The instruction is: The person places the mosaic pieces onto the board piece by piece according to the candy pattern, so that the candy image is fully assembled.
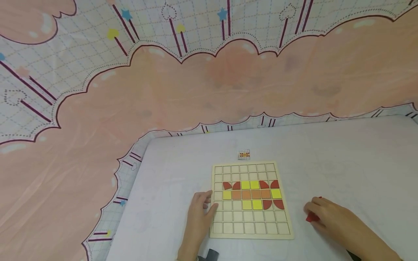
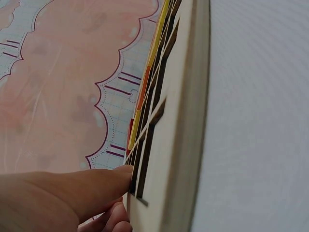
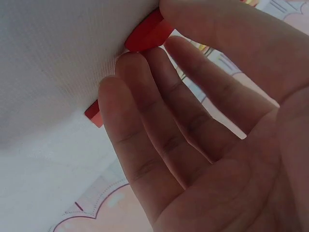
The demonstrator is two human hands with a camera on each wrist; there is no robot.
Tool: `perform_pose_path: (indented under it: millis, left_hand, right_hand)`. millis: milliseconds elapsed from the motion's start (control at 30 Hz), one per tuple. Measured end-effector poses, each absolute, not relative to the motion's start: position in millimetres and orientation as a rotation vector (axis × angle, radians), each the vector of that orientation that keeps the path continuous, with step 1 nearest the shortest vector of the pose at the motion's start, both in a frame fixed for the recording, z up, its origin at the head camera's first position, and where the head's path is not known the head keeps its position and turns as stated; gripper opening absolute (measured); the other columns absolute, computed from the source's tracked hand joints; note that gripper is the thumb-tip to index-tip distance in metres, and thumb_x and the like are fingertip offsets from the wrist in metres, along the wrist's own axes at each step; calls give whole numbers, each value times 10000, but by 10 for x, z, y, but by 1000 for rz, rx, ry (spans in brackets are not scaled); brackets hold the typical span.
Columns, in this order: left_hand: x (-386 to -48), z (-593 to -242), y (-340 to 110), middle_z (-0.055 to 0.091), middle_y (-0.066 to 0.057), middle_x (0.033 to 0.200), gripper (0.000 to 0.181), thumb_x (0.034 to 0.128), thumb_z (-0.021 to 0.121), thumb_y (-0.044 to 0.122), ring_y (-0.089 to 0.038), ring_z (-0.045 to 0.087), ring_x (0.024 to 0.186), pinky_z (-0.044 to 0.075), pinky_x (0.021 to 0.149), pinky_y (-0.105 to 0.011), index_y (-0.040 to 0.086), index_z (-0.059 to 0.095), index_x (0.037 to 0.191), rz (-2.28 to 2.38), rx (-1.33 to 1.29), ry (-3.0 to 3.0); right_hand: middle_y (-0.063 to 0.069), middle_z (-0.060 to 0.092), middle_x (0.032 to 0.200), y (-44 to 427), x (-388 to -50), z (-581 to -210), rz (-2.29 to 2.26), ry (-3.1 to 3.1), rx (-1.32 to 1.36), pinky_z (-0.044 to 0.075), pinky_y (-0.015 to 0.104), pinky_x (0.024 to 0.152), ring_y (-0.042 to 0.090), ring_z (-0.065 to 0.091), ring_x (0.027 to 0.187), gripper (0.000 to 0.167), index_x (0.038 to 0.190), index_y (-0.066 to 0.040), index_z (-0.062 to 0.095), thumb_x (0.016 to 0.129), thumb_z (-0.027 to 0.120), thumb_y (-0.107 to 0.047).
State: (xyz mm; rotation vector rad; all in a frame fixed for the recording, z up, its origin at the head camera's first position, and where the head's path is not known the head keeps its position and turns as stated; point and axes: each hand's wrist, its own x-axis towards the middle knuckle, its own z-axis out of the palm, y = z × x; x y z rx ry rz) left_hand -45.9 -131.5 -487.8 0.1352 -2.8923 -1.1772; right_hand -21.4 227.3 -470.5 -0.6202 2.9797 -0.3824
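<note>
A square wooden grid board (image 1: pixel 251 235) lies on the white table, with yellow, orange and red quarter-round pieces set in its middle rows. At its left edge my left hand (image 1: pixel 197 214) holds the board, the thumb (image 2: pixel 96 188) over the rim and other fingers curled beside it. To the right of the board, my right hand (image 1: pixel 336 217) rests low over the table and pinches a red piece (image 3: pixel 150 33) between thumb and fingertips. A second red piece (image 3: pixel 94 114) lies behind the fingers, partly hidden.
Beyond the board's far edge lies a small printed pattern card (image 1: pixel 244 154). The white tabletop (image 1: pixel 169 174) reaches to a patterned cloth (image 1: pixel 228 83) with pink cloud shapes. A dark object (image 1: pixel 212 255) shows near my left wrist.
</note>
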Motion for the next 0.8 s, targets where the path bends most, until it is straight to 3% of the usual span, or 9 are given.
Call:
perform_pose_path:
  millis: [533, 800]
  left_hand:
    - [-450, -4877, -1319, 574, 11, 1070, 420, 868, 755, 104, -103, 541, 914, 510, 790, -253, 74, 630, 1268, -1192, 130, -2896]
    - [-460, -4884, -1332, 569, 14, 1082, 424, 878, 748, 120, -100, 536, 924, 507, 800, -254, 74, 621, 1279, -1202, 136, -2908]
  right_hand:
    - [-109, 448, 795, 2300, -303, -4725, -509, 2834, -561, 446, 205, 614, 26, 409, 719, 337, 823, -214, 550, 727, 833, -58]
    - [-124, 438, 781, 2306, -305, -4711, -562, 2852, -602, 439, 198, 594, -8, 397, 682, 279, 836, -255, 592, 760, 794, -78]
